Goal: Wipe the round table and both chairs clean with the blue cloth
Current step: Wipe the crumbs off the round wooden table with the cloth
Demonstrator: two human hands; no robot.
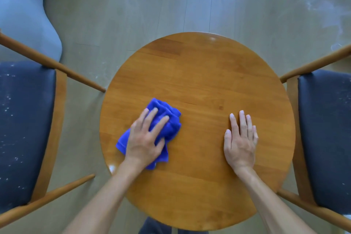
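We see the left hand (145,141) pressing flat, fingers spread, on the bunched blue cloth (167,119) at the round table's (199,74) near-left side, while the right hand (240,142) rests flat, fingers straight, on bare wood.

— What sort of place was it?
— Home dining corner: small round wooden table (197,85), dark-cushioned wooden chairs (26,131) flanking the hands, pale plank floor (133,5) beyond.
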